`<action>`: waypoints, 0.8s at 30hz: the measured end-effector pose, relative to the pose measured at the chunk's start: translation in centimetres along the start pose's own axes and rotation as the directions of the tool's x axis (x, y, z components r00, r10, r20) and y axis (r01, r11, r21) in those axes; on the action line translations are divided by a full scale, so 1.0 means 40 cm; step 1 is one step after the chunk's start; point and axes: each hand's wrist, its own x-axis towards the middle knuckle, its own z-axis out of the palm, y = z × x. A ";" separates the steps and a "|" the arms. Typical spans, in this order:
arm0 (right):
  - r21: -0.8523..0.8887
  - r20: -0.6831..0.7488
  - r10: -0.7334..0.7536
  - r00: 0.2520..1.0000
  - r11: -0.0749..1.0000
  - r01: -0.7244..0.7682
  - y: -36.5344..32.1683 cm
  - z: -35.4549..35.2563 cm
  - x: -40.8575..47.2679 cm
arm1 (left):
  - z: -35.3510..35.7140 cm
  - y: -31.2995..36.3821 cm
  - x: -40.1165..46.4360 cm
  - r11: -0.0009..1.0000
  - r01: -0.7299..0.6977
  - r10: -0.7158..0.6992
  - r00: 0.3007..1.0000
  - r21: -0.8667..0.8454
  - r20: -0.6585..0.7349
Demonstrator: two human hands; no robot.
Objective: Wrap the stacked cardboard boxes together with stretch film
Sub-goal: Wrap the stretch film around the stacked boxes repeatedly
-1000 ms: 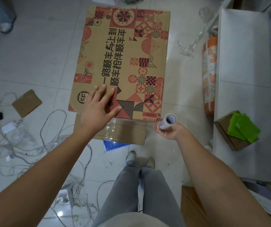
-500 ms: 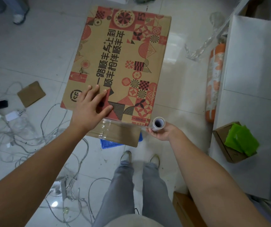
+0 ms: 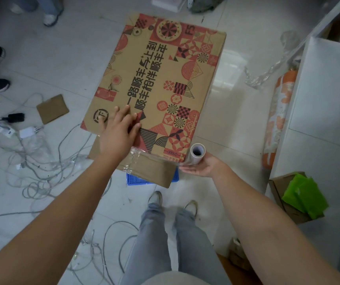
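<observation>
Film wrapping, first turn along the near side of the stack. The left hand lies flat, fingers spread, on the lower left corner of the top box, at the centre of the frame. The right hand, lower right of the stack, curls around the roll of film and holds it upright just beside the near right corner. A clear sheet of film stretches from the roll leftward across the side of the lower box, wrinkling beneath the left wrist.

Technique, as a judgement: the flat palm should pin the stack so it does not turn while the roll is pulled. The film wants steady tension and a low path that crosses the seam between the two boxes, so that one band grips both. The roll should turn freely in a loose grasp.

Materials: the top box is brown corrugated cardboard, broad and flat, printed with red and black geometric tiles and large black characters. The lower box is plain brown, with glossy film on its face. The roll has a pale cardboard tube core. A blue perforated crate shows under the stack. The floor is pale glossy tile, strewn with grey cables at the left.
</observation>
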 end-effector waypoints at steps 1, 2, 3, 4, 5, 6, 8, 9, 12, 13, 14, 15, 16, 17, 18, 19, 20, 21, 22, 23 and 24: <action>0.022 -0.008 -0.005 1.000 1.000 0.005 -0.001 0.000 0.005 | 0.001 0.009 -0.005 0.999 0.032 -0.032 0.999 0.010 0.002; 0.031 -0.009 -0.006 1.000 1.000 0.006 -0.003 0.001 0.008 | 0.005 0.018 -0.011 0.997 0.079 -0.079 0.997 0.019 -0.013; 0.026 -0.014 -0.006 1.000 1.000 0.007 -0.003 0.001 0.009 | 0.008 0.032 -0.016 0.988 0.152 -0.152 0.988 0.006 -0.034; 0.028 -0.016 -0.004 1.000 1.000 0.005 -0.002 0.001 0.007 | 0.015 0.043 -0.021 0.967 0.253 -0.254 0.966 -0.022 -0.056; 0.034 -0.021 -0.002 1.000 0.999 0.002 0.000 0.001 0.005 | 0.009 0.061 -0.026 0.924 0.373 -0.380 0.922 -0.089 -0.073; 0.051 -0.015 -0.001 1.000 0.999 0.002 0.003 0.001 0.003 | 0.012 0.067 -0.022 0.848 0.496 -0.514 0.855 -0.184 -0.065; 0.073 0.000 -0.009 1.000 0.997 0.009 0.005 -0.002 0.002 | -0.023 0.099 -0.028 0.579 0.724 -0.759 0.647 -0.374 0.076; 0.076 0.003 -0.009 1.000 0.997 0.009 0.006 -0.002 0.003 | -0.037 0.109 -0.028 0.409 0.778 -0.817 0.545 -0.477 0.189; 0.094 0.004 -0.006 1.000 0.996 0.006 0.006 -0.003 0.011 | -0.030 0.103 -0.011 -0.264 0.682 -0.591 0.444 -0.682 0.673; 0.098 0.005 -0.006 1.000 0.995 0.006 0.006 -0.004 0.012 | -0.022 0.097 -0.009 -0.348 0.643 -0.516 0.476 -0.682 0.712; 0.102 0.006 -0.005 1.000 0.995 0.005 0.005 -0.006 0.014 | -0.007 0.082 -0.011 -0.351 0.624 -0.492 0.512 -0.698 0.704; 0.110 0.008 -0.003 1.000 0.994 0.002 0.004 -0.008 0.016 | 0.005 0.072 -0.012 -0.372 0.588 -0.469 0.549 -0.718 0.692; 0.120 0.013 -0.002 1.000 0.993 0.001 0.004 -0.010 0.017 | 0.026 0.053 -0.010 -0.374 0.559 -0.477 0.568 -0.740 0.671; 0.128 0.014 -0.001 1.000 0.992 -0.001 0.006 -0.010 0.015 | 0.029 0.051 -0.014 -0.397 0.535 -0.466 0.583 -0.746 0.666; 0.140 0.014 -0.001 1.000 0.990 -0.001 0.008 -0.008 0.013 | 0.039 0.044 -0.013 -0.399 0.522 -0.468 0.591 -0.754 0.657; 0.156 0.011 0.003 1.000 0.988 -0.004 0.010 -0.005 0.011 | 0.055 0.033 -0.012 -0.407 0.519 -0.467 0.589 -0.751 0.660; 0.181 0.014 0.006 1.000 0.983 -0.009 0.013 -0.002 0.010 | 0.062 0.025 -0.011 -0.411 0.507 -0.465 0.598 -0.757 0.653; 0.200 0.005 0.007 1.000 0.980 -0.008 0.017 0.001 0.007 | 0.076 0.014 -0.008 -0.414 0.509 -0.456 0.602 -0.755 0.656; 0.218 -0.004 0.004 1.000 0.976 -0.003 0.021 0.004 0.005 | 0.087 0.004 -0.006 -0.405 0.509 -0.467 0.599 -0.759 0.651; 0.234 -0.015 -0.006 1.000 0.972 0.010 0.024 0.007 0.001 | 0.096 -0.004 -0.005 -0.410 0.511 -0.460 0.599 -0.756 0.655; 0.251 -0.007 -0.015 1.000 0.968 0.016 0.027 0.008 -0.002 | 0.100 -0.009 -0.007 -0.419 0.504 -0.460 0.600 -0.755 0.655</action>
